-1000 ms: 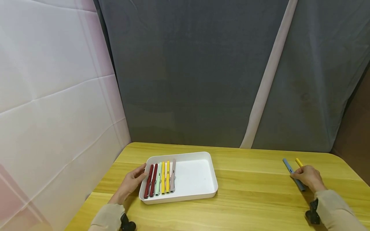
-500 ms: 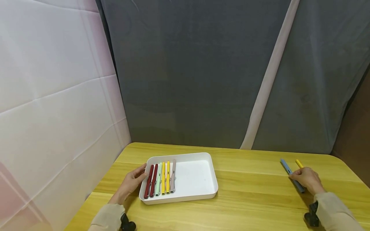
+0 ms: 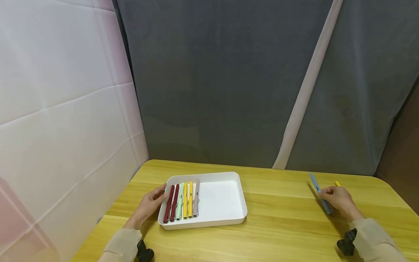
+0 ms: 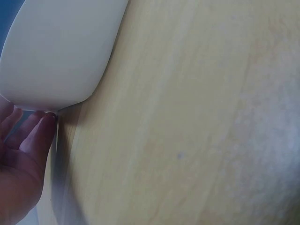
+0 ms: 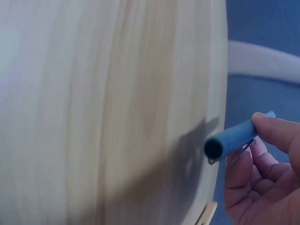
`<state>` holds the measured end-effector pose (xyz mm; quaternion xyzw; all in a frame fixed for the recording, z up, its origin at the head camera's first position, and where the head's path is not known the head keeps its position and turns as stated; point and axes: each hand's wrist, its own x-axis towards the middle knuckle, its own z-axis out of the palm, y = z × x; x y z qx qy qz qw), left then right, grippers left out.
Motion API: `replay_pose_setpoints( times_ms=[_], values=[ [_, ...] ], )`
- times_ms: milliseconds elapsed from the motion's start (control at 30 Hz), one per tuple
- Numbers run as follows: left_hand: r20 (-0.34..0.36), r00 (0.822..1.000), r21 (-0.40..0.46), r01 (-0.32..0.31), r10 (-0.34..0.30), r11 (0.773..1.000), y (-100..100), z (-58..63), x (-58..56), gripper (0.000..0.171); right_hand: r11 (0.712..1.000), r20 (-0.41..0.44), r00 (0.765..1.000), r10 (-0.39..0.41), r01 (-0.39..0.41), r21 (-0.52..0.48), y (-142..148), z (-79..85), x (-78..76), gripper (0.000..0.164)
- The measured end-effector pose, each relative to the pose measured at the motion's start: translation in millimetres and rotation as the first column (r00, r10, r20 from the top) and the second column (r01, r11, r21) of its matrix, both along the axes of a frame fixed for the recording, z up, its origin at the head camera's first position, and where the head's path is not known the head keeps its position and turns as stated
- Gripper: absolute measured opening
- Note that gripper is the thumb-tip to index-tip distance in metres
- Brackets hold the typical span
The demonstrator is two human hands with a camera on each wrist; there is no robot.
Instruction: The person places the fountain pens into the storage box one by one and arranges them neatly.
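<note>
My right hand (image 3: 338, 200) pinches a blue pen (image 3: 314, 182) between thumb and fingers, over the right side of the table. In the right wrist view the pen's (image 5: 234, 138) round open-looking end and wire clip face the camera, and its shadow falls apart from it on the wood. A yellow pen (image 3: 337, 183) lies behind that hand, mostly hidden. At the left end of a white tray (image 3: 222, 222), my left hand (image 3: 148, 208) rests its extended fingers against the wall; the left wrist view shows the fingertips right at the tray's edge (image 4: 56, 61).
Inside the tray's left half several pens lie side by side: dark red (image 3: 168, 204), pale green (image 3: 179, 202), yellow (image 3: 185, 200) and greyish pink (image 3: 196, 198). A grey curtain (image 3: 212, 91) hangs behind the wooden table (image 3: 271, 233), and a white cloth (image 3: 65, 127) at the left.
My right hand has lifted the blue pen off the table and moved it left, away from the yellow pen. The left hand has stayed at the tray.
</note>
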<state>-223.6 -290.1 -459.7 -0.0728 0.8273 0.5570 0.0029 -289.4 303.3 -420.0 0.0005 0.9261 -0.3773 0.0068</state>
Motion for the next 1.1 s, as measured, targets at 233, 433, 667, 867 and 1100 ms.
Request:
replay_pose_setpoints(
  times_ms=[233,433,667,867,1100],
  values=[
    [-0.023,1.000,0.016,0.004,-0.004,1.000,-0.4,-1.1,0.4,0.053,0.987,0.035,0.999,0.037,-0.031,-0.157,-30.7,3.3,0.3,0.030],
    [-0.012,1.000,0.019,0.001,-0.001,1.000,0.0,-0.9,-0.1,0.055,0.963,0.053,0.996,0.075,-0.058,-0.263,-60.6,10.2,0.0,0.032],
    [-0.004,1.000,0.032,-0.005,0.005,0.999,-0.9,-1.7,-1.5,0.055,0.924,0.059,0.990,0.131,-0.100,-0.369,-97.5,21.9,1.6,0.033],
    [0.002,1.000,0.020,-0.003,0.003,1.000,-1.0,-2.2,1.0,0.056,0.882,0.051,0.987,0.155,-0.115,-0.456,-124.8,26.7,2.8,0.033],
    [-0.036,0.999,0.016,0.013,-0.013,1.000,-2.0,-4.6,1.7,0.060,0.850,0.045,0.988,0.150,-0.105,-0.516,-146.7,27.8,4.1,0.032]
  ],
)
